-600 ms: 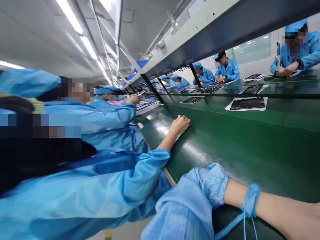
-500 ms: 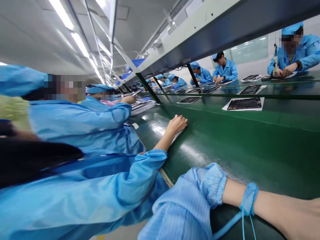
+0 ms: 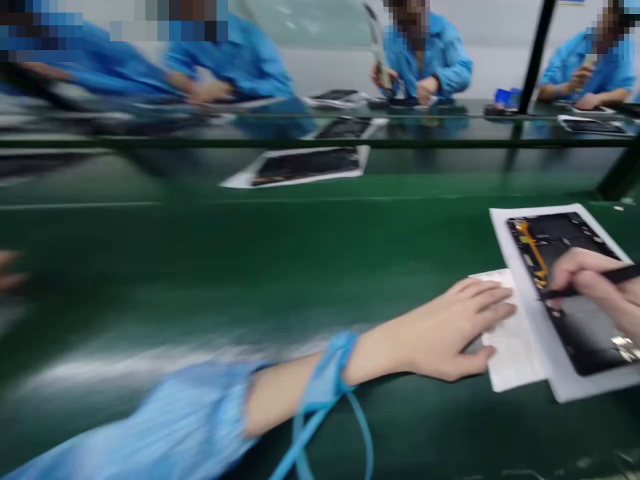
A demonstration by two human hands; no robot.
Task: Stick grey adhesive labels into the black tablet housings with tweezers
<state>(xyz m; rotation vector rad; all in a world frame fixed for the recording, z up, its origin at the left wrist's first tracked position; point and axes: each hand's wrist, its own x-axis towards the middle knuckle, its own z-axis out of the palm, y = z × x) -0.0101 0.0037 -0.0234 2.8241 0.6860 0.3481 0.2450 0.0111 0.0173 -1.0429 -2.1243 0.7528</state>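
My left hand (image 3: 440,330) lies flat, fingers apart, on a small white paper pad (image 3: 510,353) and holds nothing. A blue wrist strap (image 3: 327,367) circles that wrist, with its cord trailing down. My right hand (image 3: 593,280) grips a slim black tool (image 3: 595,281) at the right edge. The tool's tip sits over a dark tablet-like device (image 3: 565,230) near its orange flex cable (image 3: 533,257). That device lies on a white sheet (image 3: 535,313), and my right hand hides part of it.
The green bench (image 3: 250,240) runs across the view. Farther off lies another dark device on a white sheet (image 3: 305,167). Co-workers in blue coats (image 3: 425,53) work behind a long shelf. Blurred fingers of another person (image 3: 7,270) show at the left edge.
The view has swung from along the bench to facing across it. My left hand, the device and my right hand with its tool have come into view.
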